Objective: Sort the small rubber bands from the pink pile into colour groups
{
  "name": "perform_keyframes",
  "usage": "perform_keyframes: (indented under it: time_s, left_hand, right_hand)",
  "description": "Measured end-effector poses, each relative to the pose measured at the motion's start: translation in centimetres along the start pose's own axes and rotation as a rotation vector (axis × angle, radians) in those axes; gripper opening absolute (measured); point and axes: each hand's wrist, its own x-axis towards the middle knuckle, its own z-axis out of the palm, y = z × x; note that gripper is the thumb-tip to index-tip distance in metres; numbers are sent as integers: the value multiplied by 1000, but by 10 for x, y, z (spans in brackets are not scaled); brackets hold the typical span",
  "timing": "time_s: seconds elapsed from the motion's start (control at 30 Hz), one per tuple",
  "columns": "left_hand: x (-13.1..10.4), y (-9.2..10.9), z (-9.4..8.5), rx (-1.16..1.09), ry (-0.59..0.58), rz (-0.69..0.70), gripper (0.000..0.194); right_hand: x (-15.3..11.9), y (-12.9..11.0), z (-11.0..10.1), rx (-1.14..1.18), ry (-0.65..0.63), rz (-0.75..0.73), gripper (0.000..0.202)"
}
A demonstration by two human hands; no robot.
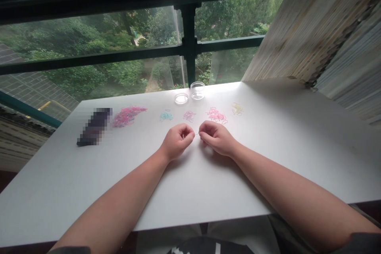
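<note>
My left hand [177,141] and my right hand [216,138] meet almost fingertip to fingertip above the white table. Both are closed in a pinch. A thin pale strand [197,134], seemingly a small rubber band, spans the short gap between them. Most of it is hidden by the fingers. Just beyond the hands lie small heaps of loop-like bands: teal [166,115], purple [189,116], pink-red [217,115] and pale yellow [237,108]. Farther left spreads a larger mixed heap [127,116], mostly pink.
At the table's [166,202] far edge stands a clear round container [198,91], with its clear lid [181,99] lying beside it. A pixelated dark object [94,127] rests at the left. Behind are window bars [188,43]; a curtain [276,27] hangs at the right.
</note>
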Motion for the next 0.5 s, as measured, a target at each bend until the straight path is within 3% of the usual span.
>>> perform_keyframes:
  time_s: [0.5]
  left_hand:
    - [-1,0,0,-16,-16,12,17]
  right_hand:
    - [-1,0,2,-79,-14,-9,2]
